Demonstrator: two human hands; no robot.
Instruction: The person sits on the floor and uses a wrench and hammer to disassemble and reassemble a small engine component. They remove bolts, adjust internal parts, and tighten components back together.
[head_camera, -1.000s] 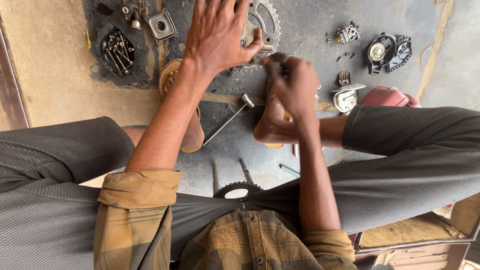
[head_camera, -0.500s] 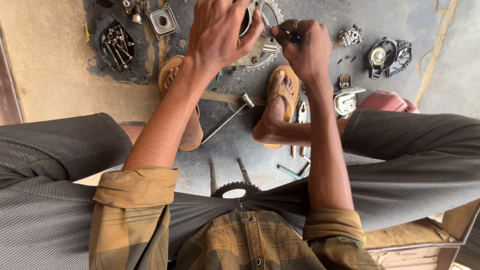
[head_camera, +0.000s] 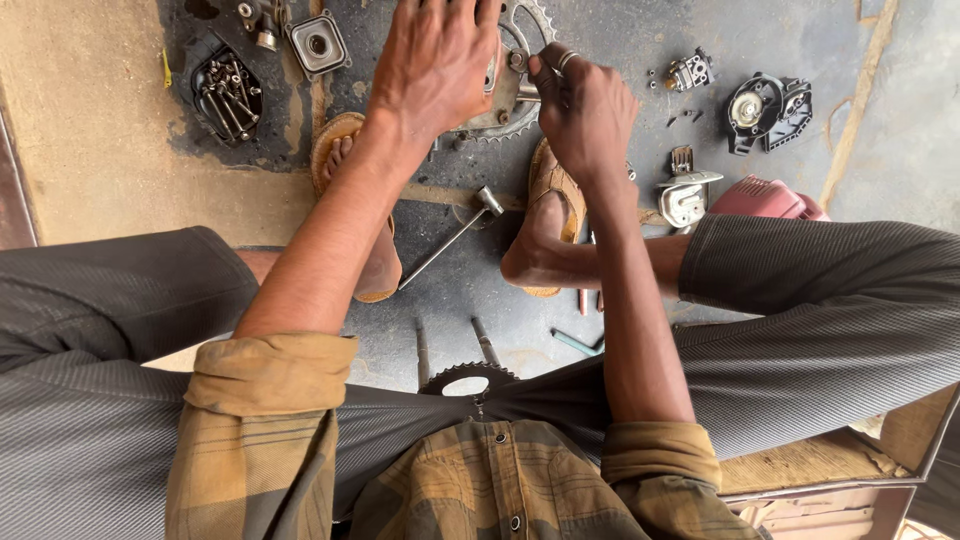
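Sprocket (head_camera: 520, 60) unmoved; right hand (head_camera: 585, 105) shifted onto it; left hand (head_camera: 435, 65) stays.

Bright soft daylight, faint shadows, sharp focus, wide-angle stretch.

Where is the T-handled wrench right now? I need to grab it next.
In the head view, the T-handled wrench lies on the dark oily floor between the person's two sandalled feet, below the large sprocket that both hands work on.

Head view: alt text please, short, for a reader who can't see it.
Seen from above, a squatting person's left hand presses on a toothed sprocket assembly on the oily floor, while the right hand grips a small part at it. Engine parts and a tray of bolts lie around.
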